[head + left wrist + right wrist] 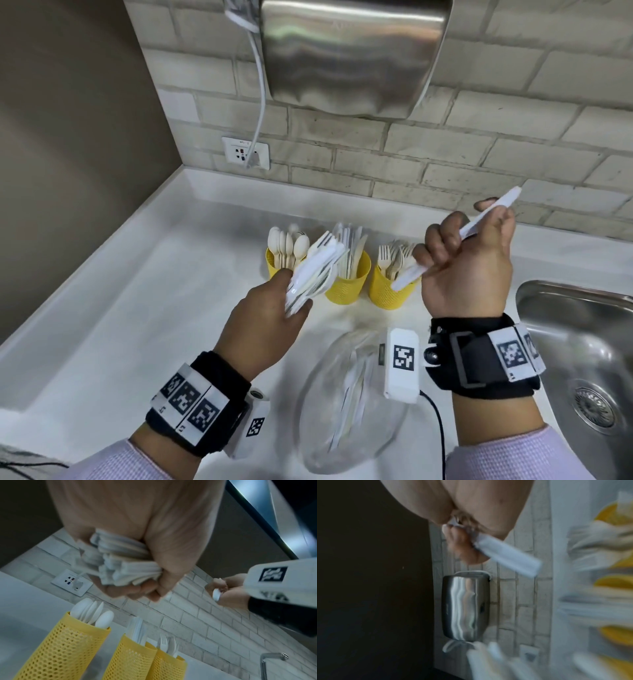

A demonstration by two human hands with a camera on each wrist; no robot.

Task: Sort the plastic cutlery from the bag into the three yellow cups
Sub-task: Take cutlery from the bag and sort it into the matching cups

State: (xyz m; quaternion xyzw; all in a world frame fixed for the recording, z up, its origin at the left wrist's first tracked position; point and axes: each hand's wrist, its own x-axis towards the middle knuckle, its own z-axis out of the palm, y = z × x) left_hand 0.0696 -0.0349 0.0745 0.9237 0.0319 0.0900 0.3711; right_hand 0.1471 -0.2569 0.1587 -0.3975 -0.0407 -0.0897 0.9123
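Observation:
Three yellow mesh cups stand in a row on the white counter: the left cup [274, 265] holds spoons, the middle cup [347, 281] knives, the right cup [388, 291] forks. My left hand [274, 315] grips a bundle of white plastic cutlery [317, 270] just in front of the left and middle cups. Raised above the right cup, my right hand [469, 260] holds one white plastic piece [479, 222] slanted, its working end hidden. The clear plastic bag [346, 401] lies on the counter below my hands with more cutlery inside.
A steel sink [582, 359] is set into the counter at the right. On the brick wall hang a steel dispenser [352, 54] and a socket [245, 152] with a white cable plugged in. A wall closes the left side.

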